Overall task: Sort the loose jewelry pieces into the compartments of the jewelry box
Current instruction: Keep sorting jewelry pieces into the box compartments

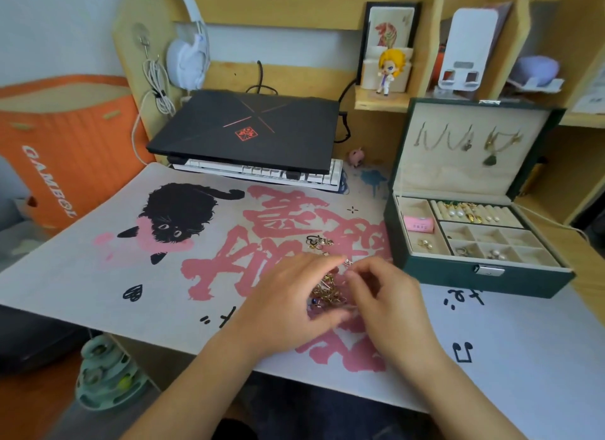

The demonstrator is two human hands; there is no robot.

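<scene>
A tangled pile of loose gold and silver jewelry (pixel 327 290) lies on the printed desk mat (pixel 131 276), partly hidden by my hands. A few more pieces (pixel 318 242) lie just beyond it. My left hand (pixel 288 303) rests over the left side of the pile with fingers curled into it. My right hand (pixel 388 295) pinches a small silver piece (pixel 347 262) at the pile's top. The open green jewelry box (pixel 484 276) stands to the right, with earrings and pearls in some compartments, rings in its roll row and necklaces hanging in its lid.
A closed black laptop (pixel 248 128) sits on a white keyboard (pixel 262 171) behind the mat. An orange bin (pixel 55 145) stands at the left. Wooden shelves at the back hold a figurine (pixel 389 69) and a white stand (pixel 465 46). A green toy (pixel 108 374) sits on the floor.
</scene>
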